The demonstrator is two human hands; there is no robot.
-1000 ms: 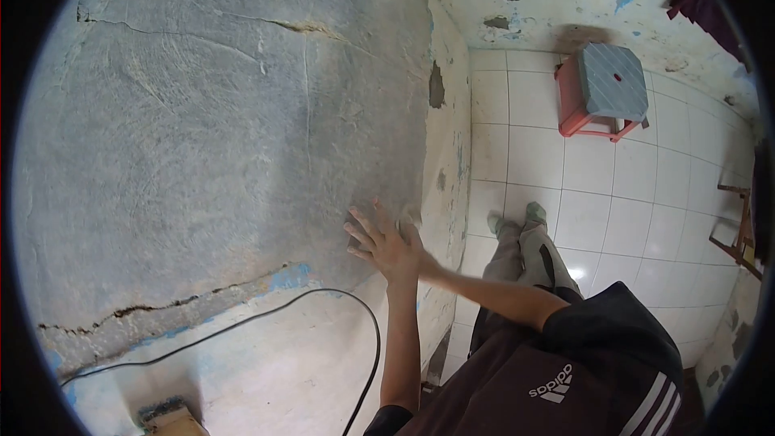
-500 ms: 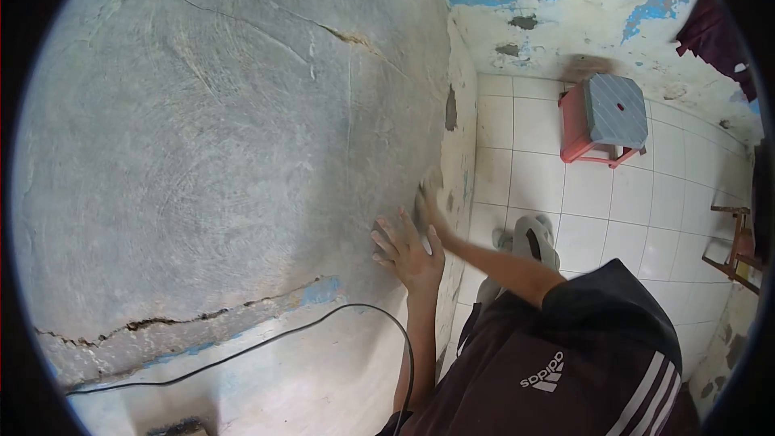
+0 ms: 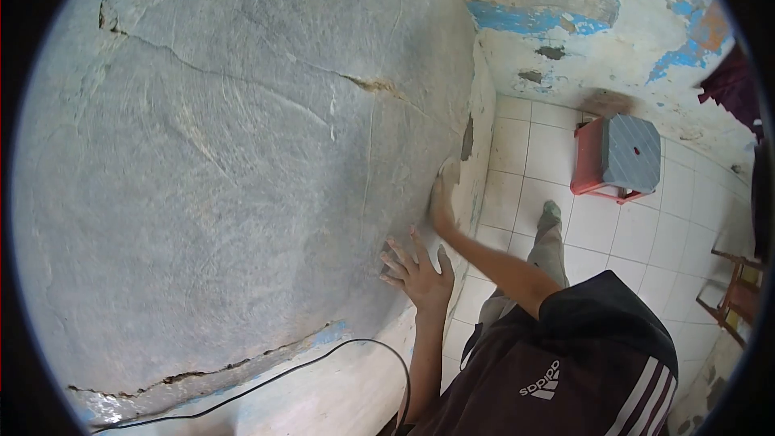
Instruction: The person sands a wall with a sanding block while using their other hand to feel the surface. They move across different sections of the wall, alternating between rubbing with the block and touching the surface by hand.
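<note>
Your left hand (image 3: 418, 268) lies flat against the grey plastered wall (image 3: 226, 161), fingers spread and pointing up the surface, holding nothing. Your right hand (image 3: 442, 200) reaches further along the same wall, close to its corner edge, pressed onto the plaster; something pale, perhaps a small sanding pad (image 3: 449, 169), shows at its fingertips, though you cannot tell from this view how the fingers grip it. Both hands touch the wall, the right one beyond the left and nearer the corner.

A long crack (image 3: 266, 73) runs across the plaster above your hands, and another crack (image 3: 202, 371) with chipped blue paint runs along the base. A black cable (image 3: 323, 355) loops below the left forearm. Your leg stands on the white tiled floor (image 3: 517, 161) beside the corner. A red and grey plastic stool (image 3: 622, 157) stands on the tiles, well apart from your hands.
</note>
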